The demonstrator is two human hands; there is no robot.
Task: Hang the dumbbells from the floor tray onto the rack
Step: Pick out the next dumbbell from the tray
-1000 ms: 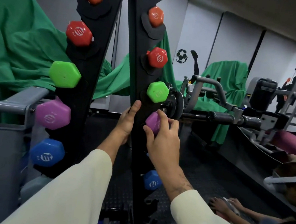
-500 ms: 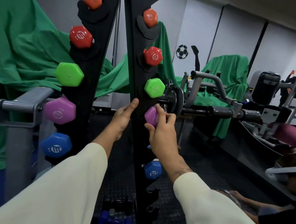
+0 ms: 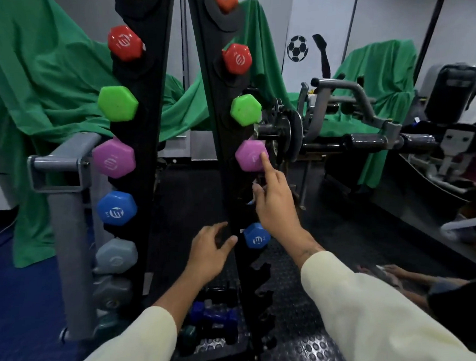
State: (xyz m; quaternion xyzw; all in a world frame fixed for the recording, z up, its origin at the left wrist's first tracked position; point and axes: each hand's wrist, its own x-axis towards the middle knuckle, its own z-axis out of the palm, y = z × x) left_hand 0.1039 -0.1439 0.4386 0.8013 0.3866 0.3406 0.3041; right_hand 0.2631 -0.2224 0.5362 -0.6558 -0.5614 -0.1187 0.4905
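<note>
While the purple dumbbell sits in its slot on the rack, the right hand touches its hexagonal end with an extended index fingertip only; the other fingers are loosely curled and grip nothing. The left hand hangs lower, beside the rack's right upright, fingers relaxed and apart, holding nothing; whether it touches the upright I cannot tell.

Rack status: orange, red, green, purple and blue pairs are hung. Lower slots on the right upright look vacant. A dark blue dumbbell and others lie in the floor tray at the rack's foot, so work remains.

Risks, as judged:
- The purple dumbbell may not be fully seated. A fingertip push is off-centre contact; if the handle sits on the lip of the cradle, the nudge could tip it out toward the floor.
- A fall would land near the tray and near another person's hand on the floor at right.
- Reaching down for the next dumbbell, the sleeve passes just beside the blue dumbbell end; a snag could dislodge it.
- The tray is dim and crowded; a poor grip there is likely.
</note>
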